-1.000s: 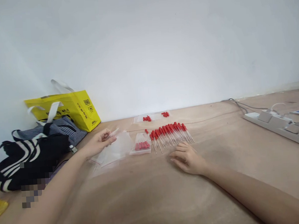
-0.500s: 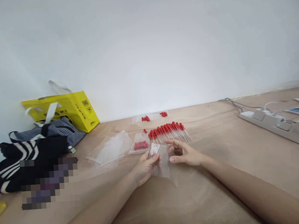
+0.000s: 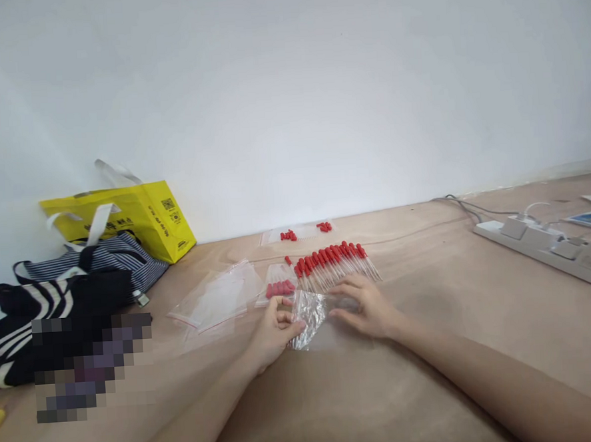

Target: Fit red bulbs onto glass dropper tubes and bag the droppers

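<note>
Near the table's front, a crinkled clear plastic bag (image 3: 310, 319) is stretched between my two hands. My left hand (image 3: 277, 330) pinches its left side between thumb and fingers. At the bag's right side, my right hand (image 3: 363, 307) is curled with thumb and fingers on the film. Just beyond the hands lies a row of glass droppers (image 3: 335, 262) with red rubber bulbs, side by side at a slant. To their left, a small zip bag (image 3: 279, 283) holds several red bulbs, and one loose red bulb (image 3: 288, 260) lies above it.
Flat clear zip bags (image 3: 214, 296) are spread at the left. Behind, more red bulbs (image 3: 289, 236) lie on a clear sheet by the wall. A yellow bag (image 3: 160, 219) and a black striped bag (image 3: 80, 301) stand far left; a white power strip (image 3: 542, 249) is at right.
The plastic bag has been turned and spread, showing its shiny, crinkled face. My right hand has closed in on its right side; my left hand has shifted slightly left and down.
</note>
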Demonstrator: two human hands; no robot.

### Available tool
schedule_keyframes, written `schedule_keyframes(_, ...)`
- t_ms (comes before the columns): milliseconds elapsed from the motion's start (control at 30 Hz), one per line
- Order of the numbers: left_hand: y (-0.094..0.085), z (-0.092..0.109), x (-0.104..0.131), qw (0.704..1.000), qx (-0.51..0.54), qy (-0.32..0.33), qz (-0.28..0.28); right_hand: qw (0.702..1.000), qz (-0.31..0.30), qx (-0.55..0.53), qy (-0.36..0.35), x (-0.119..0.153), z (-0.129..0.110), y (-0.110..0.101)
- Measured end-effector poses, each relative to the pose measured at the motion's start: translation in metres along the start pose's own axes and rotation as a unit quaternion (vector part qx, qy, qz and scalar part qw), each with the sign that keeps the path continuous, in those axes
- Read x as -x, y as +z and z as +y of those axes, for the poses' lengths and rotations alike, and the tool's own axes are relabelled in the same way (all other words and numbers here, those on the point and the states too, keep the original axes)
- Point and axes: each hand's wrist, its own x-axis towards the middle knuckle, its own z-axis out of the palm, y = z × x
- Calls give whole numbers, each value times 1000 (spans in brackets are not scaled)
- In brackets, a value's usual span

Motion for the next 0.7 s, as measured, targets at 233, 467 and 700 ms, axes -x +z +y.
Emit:
schedule_keyframes(233, 4, 2, 1, 996, 80, -35, 14, 991, -134, -32, 2, 3, -27, 24)
schedule_keyframes(467, -1, 11, -1, 991, 101, -87, 13, 986, -163, -24, 3, 1, -24, 16)
schedule_keyframes(700, 2, 15, 1, 990, 100, -100, 27, 981, -194, -24, 13, 0, -26, 13)
